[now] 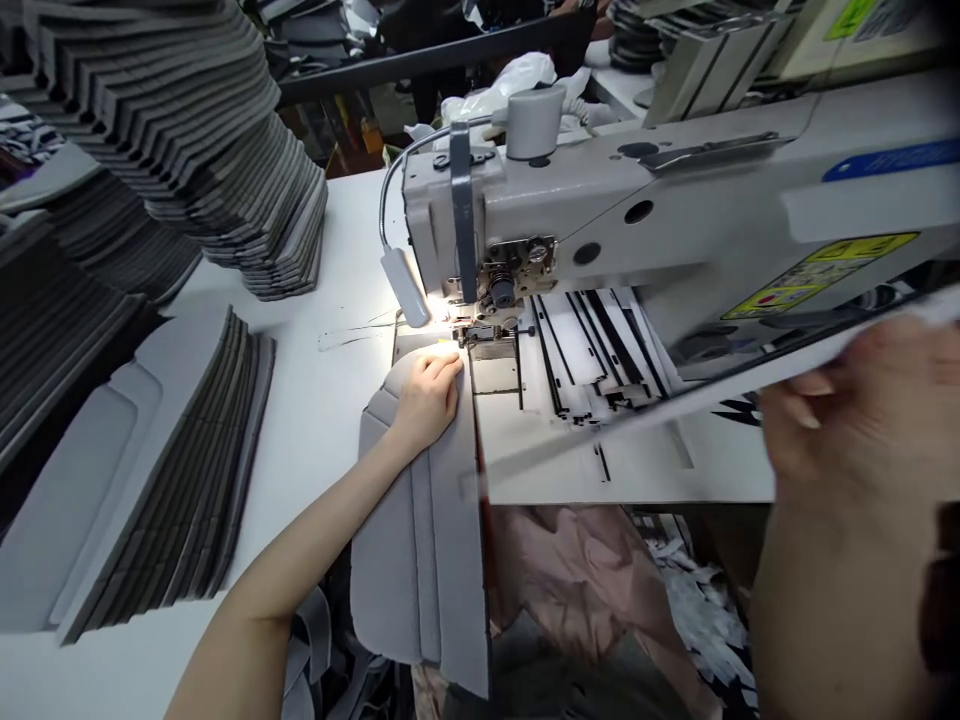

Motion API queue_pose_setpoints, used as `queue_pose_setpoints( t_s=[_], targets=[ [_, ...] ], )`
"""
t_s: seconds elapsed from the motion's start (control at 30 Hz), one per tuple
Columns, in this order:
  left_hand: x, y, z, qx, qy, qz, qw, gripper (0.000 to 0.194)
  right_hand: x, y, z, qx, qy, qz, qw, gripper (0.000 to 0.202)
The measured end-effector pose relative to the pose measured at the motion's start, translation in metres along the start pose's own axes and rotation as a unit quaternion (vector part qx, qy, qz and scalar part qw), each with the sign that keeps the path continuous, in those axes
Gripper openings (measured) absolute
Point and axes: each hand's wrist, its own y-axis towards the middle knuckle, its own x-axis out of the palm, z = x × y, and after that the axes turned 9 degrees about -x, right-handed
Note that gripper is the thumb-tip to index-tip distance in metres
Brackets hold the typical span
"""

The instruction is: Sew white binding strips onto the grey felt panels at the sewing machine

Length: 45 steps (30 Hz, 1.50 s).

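Your white tabletop carries everything, and the sewing machine takes up its right side, the arm reaching in from the right edge. Towards the far left corner a tall stack of grey pieces leans over, and along the left edge, nearer you, stands a lower pile of grey panels. The grey panel you are working on lies at the middle of the front edge, its far end at the presser foot and its near end reaching past the tabletop towards your lap. Its lengthwise seams look finished; since nearly all of its long right side lies on your side of the foot, I judge that side to be just at its start, with most of its length left. How many of the piled pieces are finished, I cannot tell. The long pale strip slants over the front edge from your right hand, blurred but closed on it; the strip's other end fades out beside the panel's right side, and whether it is joined there is unclear. Your left hand presses down on the panel with fingers together, clasping nothing, just in front of the small lit lamp.
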Motion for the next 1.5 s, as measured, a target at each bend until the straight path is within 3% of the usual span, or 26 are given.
queue_pose_setpoints(
  t_s=[0.07, 0.1, 0.13, 0.2, 0.23, 0.27, 0.33, 0.4, 0.5, 0.63, 0.77, 0.9, 1.07, 1.3, 1.4, 1.5],
  targets=[
    [-0.001, 0.000, 0.000, 0.001, -0.001, -0.007, 1.000, 0.035, 0.031, 0.009, 0.004, 0.116, 0.152, 0.022, 0.981, 0.028],
    [-0.001, 0.000, 0.001, 0.001, 0.000, -0.009, 1.000, 0.034, 0.051, 0.013, 0.005, 0.172, 0.215, -0.026, 0.961, 0.025],
    [-0.001, 0.000, 0.001, -0.002, 0.001, -0.008, 1.000, 0.033, 0.073, 0.015, 0.004, 0.204, 0.255, -0.117, 0.938, 0.023],
    [-0.002, -0.001, 0.002, -0.022, 0.002, 0.005, 1.000, 0.027, 0.117, 0.013, 0.000, 0.219, 0.279, -0.277, 0.893, 0.017],
    [-0.002, -0.002, 0.002, -0.038, 0.001, 0.020, 0.999, 0.024, 0.136, 0.011, -0.003, 0.217, 0.274, -0.311, 0.884, 0.010],
    [-0.002, -0.002, 0.001, -0.051, -0.002, 0.039, 0.998, 0.022, 0.152, 0.008, -0.005, 0.218, 0.263, -0.325, 0.882, 0.002],
    [-0.002, -0.003, 0.001, -0.051, -0.014, 0.061, 0.997, 0.020, 0.175, 0.003, -0.007, 0.225, 0.239, -0.315, 0.890, 0.020],
    [-0.002, -0.002, 0.000, -0.019, -0.027, 0.049, 0.998, 0.022, 0.185, -0.001, -0.006, 0.235, 0.222, -0.300, 0.897, 0.036],
    [-0.003, -0.002, 0.001, 0.016, -0.033, 0.012, 0.999, 0.017, 0.187, -0.002, -0.003, 0.245, 0.210, -0.296, 0.899, 0.047],
    [-0.003, 0.000, 0.001, 0.030, -0.030, 0.008, 0.999, 0.019, 0.186, -0.001, -0.003, 0.244, 0.203, -0.297, 0.900, 0.052],
    [-0.003, 0.000, 0.001, 0.042, -0.022, 0.002, 0.999, 0.021, 0.178, -0.006, -0.002, 0.178, 0.145, -0.314, 0.921, 0.048],
    [-0.005, 0.002, 0.003, 0.044, -0.015, -0.013, 0.999, 0.021, 0.151, -0.038, -0.008, 0.051, 0.033, -0.396, 0.916, 0.039],
    [-0.004, 0.004, 0.005, 0.047, -0.008, -0.016, 0.999, 0.020, 0.120, -0.097, -0.022, -0.065, -0.032, -0.431, 0.899, 0.054],
    [-0.002, 0.004, 0.005, 0.040, -0.010, -0.008, 0.999, 0.024, 0.107, -0.146, -0.018, -0.083, -0.076, -0.473, 0.874, 0.079],
    [-0.003, 0.005, 0.004, 0.038, -0.010, -0.018, 0.999, 0.027, 0.106, -0.158, -0.012, -0.085, -0.082, -0.454, 0.883, 0.089],
    [-0.003, 0.006, 0.004, 0.047, -0.006, -0.015, 0.999, 0.027, 0.105, -0.162, -0.008, -0.072, -0.018, -0.432, 0.899, 0.089]
  ],
)
